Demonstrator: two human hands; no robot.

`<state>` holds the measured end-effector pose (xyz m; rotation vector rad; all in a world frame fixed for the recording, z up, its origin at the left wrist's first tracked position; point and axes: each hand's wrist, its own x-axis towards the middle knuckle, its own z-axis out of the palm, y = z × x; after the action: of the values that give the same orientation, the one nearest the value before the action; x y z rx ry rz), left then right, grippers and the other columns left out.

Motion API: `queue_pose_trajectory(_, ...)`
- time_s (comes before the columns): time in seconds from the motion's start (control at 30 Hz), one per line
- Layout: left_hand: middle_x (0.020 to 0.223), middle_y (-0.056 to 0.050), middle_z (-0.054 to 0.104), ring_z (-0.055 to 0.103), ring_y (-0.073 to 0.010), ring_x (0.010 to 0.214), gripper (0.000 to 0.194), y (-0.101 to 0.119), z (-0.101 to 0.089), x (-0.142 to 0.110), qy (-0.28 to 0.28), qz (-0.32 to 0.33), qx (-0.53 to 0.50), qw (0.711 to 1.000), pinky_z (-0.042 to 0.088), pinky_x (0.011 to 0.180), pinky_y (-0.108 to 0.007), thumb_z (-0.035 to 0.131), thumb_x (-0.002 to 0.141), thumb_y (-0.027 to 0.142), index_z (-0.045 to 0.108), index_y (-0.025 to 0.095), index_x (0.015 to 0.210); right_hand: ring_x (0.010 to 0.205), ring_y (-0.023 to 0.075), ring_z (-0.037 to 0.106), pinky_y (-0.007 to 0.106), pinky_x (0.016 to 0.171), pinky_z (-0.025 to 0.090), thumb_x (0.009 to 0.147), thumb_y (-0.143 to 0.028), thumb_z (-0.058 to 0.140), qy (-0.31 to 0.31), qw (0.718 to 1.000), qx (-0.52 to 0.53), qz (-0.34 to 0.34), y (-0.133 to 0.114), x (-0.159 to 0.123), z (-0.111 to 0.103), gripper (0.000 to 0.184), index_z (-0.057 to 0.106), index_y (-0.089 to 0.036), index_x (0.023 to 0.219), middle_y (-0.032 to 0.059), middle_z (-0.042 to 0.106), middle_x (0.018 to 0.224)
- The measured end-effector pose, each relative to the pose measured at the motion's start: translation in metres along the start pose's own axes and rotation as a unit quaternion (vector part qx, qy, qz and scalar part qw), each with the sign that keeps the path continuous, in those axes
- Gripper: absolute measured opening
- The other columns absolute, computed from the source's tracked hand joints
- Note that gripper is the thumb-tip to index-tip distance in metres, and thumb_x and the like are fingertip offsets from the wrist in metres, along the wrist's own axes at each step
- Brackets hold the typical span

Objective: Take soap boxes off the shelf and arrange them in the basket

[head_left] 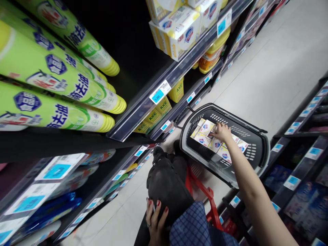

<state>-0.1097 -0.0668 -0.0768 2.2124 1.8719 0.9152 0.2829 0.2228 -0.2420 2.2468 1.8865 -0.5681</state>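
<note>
"As you look down on the basket (253, 138), what is your right hand (222, 132) doing?"

"Its fingers reach down onto the white-and-yellow boxes (215, 145); whether they grasp one, I cannot tell."

"Where do those lie?"

"On the basket's floor, in rows running from near its left end toward its right end. Your left hand (156, 223) rests relaxed, fingers apart, on your dark-clad knee (166, 181)."

Through my remote feed I see a shop aisle (266, 61): dark shelves (134, 46) on both sides, packaged goods (68, 82), blue-and-white price tags (160, 92), and a shopping basket (249, 135).
</note>
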Motion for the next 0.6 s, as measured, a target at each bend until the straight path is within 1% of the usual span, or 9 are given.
queue_pose_trajectory(0.07,0.127,-0.012,0.061,0.042,-0.0357,0.138,0.035,-0.002,0.0,-0.002,-0.002,0.006,-0.011,1.0,0.042,0.106,-0.063,0.042,0.09,0.038,0.063,0.025,0.116,0.125,0.0391,0.044,0.051,0.102,0.032,0.074,-0.061,0.064,0.022,0.999,-0.006,-0.029,-0.005,-0.002,0.003,0.092,0.036,-0.009,0.144,0.0233,0.047,0.141)
queue_pose_trajectory(0.13,0.128,-0.014,0.06,0.041,-0.0371,0.138,0.04,-0.003,0.0,-0.003,-0.01,0.022,-0.012,1.0,0.042,0.105,-0.064,0.043,0.089,0.043,0.061,0.025,0.12,0.126,0.0384,0.042,0.051,0.107,0.025,0.075,-0.066,0.06,0.04,0.998,-0.004,-0.043,-0.017,-0.001,0.005,0.094,0.035,-0.006,0.143,0.0243,0.047,0.14)
queue_pose_trajectory(0.17,0.128,-0.014,0.061,0.042,-0.0368,0.137,0.04,-0.004,0.0,-0.004,-0.013,0.027,-0.009,1.0,0.042,0.105,-0.064,0.044,0.088,0.043,0.061,0.025,0.12,0.125,0.0382,0.042,0.051,0.108,0.022,0.077,-0.068,0.057,0.047,0.998,-0.001,-0.04,-0.024,0.001,0.005,0.094,0.035,-0.005,0.142,0.0249,0.048,0.138)
queue_pose_trajectory(0.23,0.127,-0.011,0.062,0.043,-0.0347,0.137,0.038,-0.004,0.0,-0.004,-0.012,0.022,-0.006,1.0,0.043,0.106,-0.061,0.045,0.088,0.039,0.062,0.028,0.12,0.123,0.038,0.044,0.052,0.108,0.02,0.079,-0.07,0.051,0.055,0.998,0.002,-0.023,-0.04,0.005,0.006,0.093,0.036,-0.003,0.141,0.0258,0.049,0.135)
queue_pose_trajectory(0.33,0.128,-0.01,0.062,0.044,-0.0325,0.137,0.036,-0.004,0.001,-0.003,0.005,0.003,-0.012,1.0,0.043,0.108,-0.059,0.044,0.09,0.032,0.062,0.029,0.121,0.119,0.0387,0.044,0.053,0.103,0.023,0.078,-0.075,0.047,0.058,0.998,-0.001,0.0,-0.06,0.009,0.005,0.097,0.034,-0.003,0.141,0.0267,0.048,0.134)
queue_pose_trajectory(0.43,0.126,-0.01,0.063,0.044,-0.0319,0.136,0.035,-0.007,0.002,-0.003,0.013,0.029,-0.006,0.999,0.044,0.107,-0.057,0.044,0.09,0.028,0.063,0.028,0.12,0.116,0.0399,0.045,0.051,0.097,0.029,0.077,-0.077,0.045,0.056,0.998,-0.01,0.012,-0.07,0.013,0.003,0.102,0.03,-0.001,0.143,0.0287,0.048,0.132)
queue_pose_trajectory(0.5,0.123,-0.01,0.064,0.045,-0.0313,0.136,0.033,-0.008,0.002,-0.004,0.008,0.041,0.004,0.999,0.045,0.107,-0.056,0.045,0.09,0.027,0.065,0.027,0.116,0.115,0.0401,0.045,0.05,0.096,0.03,0.077,-0.077,0.045,0.05,0.998,-0.024,0.002,-0.07,0.017,0.002,0.105,0.027,0.001,0.145,0.0297,0.047,0.133)
queue_pose_trajectory(0.6,0.12,-0.009,0.065,0.046,-0.0308,0.136,0.03,-0.007,0.002,-0.004,0.006,0.021,0.006,1.0,0.045,0.107,-0.056,0.045,0.09,0.027,0.066,0.027,0.111,0.118,0.04,0.044,0.052,0.1,0.028,0.077,-0.072,0.051,0.024,0.998,-0.045,-0.041,-0.062,0.021,-0.001,0.103,0.026,-0.002,0.147,0.0277,0.044,0.138)
